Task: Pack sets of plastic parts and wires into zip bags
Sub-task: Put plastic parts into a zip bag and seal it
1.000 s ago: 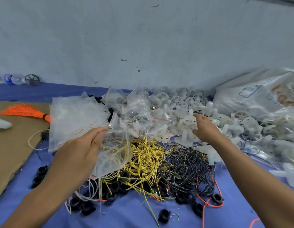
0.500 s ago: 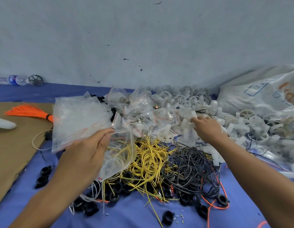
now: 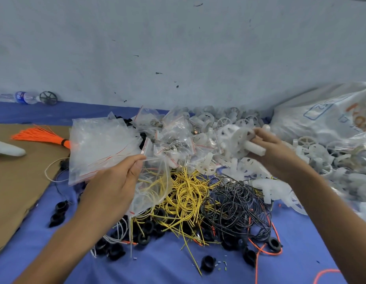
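My left hand [image 3: 116, 179] pinches the rim of a clear zip bag [image 3: 155, 185] that hangs open over the wire heap, with yellow and white wire inside it. My right hand [image 3: 268, 148] grips a white plastic wheel part [image 3: 242, 140] by its stub, lifted above the pile of white plastic parts [image 3: 313, 154]. Below lie a tangle of yellow wires [image 3: 186, 193] and a tangle of black wires [image 3: 239, 203]. Black plastic rings [image 3: 207, 263] are scattered along the near edge.
A stack of empty zip bags [image 3: 100, 146] lies left of my left hand, with filled small bags [image 3: 174, 136] behind. An orange wire bundle [image 3: 40, 137] rests on brown cardboard [image 3: 18, 181]. A large white sack [image 3: 325, 113] stands at right. A water bottle [image 3: 22, 97] lies by the wall.
My right hand has picked a white wheel part out of the pile and lifted it. My left hand keeps holding the open bag, almost unmoved.
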{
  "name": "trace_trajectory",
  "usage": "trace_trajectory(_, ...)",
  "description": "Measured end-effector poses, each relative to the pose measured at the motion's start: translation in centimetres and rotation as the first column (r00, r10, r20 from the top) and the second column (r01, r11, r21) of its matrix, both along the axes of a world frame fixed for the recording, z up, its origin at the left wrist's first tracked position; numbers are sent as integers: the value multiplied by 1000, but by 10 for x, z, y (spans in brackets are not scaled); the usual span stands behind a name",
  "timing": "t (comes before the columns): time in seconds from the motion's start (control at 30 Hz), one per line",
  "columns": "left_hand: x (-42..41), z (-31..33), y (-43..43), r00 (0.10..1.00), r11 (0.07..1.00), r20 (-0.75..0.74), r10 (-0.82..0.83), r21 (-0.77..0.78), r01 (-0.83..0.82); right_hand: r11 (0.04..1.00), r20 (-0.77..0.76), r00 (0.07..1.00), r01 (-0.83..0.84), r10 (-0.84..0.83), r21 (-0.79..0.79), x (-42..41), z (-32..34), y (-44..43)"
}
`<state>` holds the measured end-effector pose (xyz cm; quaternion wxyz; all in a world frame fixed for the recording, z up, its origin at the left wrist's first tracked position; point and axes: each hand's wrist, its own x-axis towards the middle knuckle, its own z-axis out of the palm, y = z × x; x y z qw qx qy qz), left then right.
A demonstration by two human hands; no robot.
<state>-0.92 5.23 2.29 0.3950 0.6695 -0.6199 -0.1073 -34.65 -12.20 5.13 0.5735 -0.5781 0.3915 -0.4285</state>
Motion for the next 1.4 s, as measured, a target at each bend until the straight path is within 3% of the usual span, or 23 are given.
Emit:
trace_trajectory(0.1,-2,-1,-2,1000,1000,17,8,15,-9,942,251,932,-304,262,143,21,-10,47)
trace_trajectory(0.17,-4,-2,-3,999,1000,34,6,30,-7,864,324,855,-474,405,170,41,-20,73)
trace_trajectory(0.3,-6,0,-3,998,1000,70,-9,31,7,792,166,800,-597,576,129,90,-29,100)
trace_trajectory(0.5,6,2,-1,992,999,122,28,22,-31,844,-100,839,-534,535,37,122,-22,95)
trace_trajectory(0.6,4,2,-2,988,998,153,-16,58,7,841,-254,813,-540,524,6,138,-19,94)
trace_trajectory(0.8,5,2,-4,985,994,159,-62,100,46,875,-487,812,-452,322,-175,162,-16,100)
trace_trajectory(0.97,10,3,-2,990,996,132,-40,84,29,898,-569,803,-369,179,-238,145,-14,98)
trace_trajectory(1.13,7,1,-2,988,996,146,-46,85,34,925,-633,762,-326,136,-194,142,-11,99)
trace_trajectory(1.27,4,2,-1,987,996,156,-43,79,31,958,-585,803,-246,118,-145,155,-9,105)
trace_trajectory(1.4,7,5,0,992,997,127,-23,73,14,961,-443,862,-277,247,-4,166,-10,111)
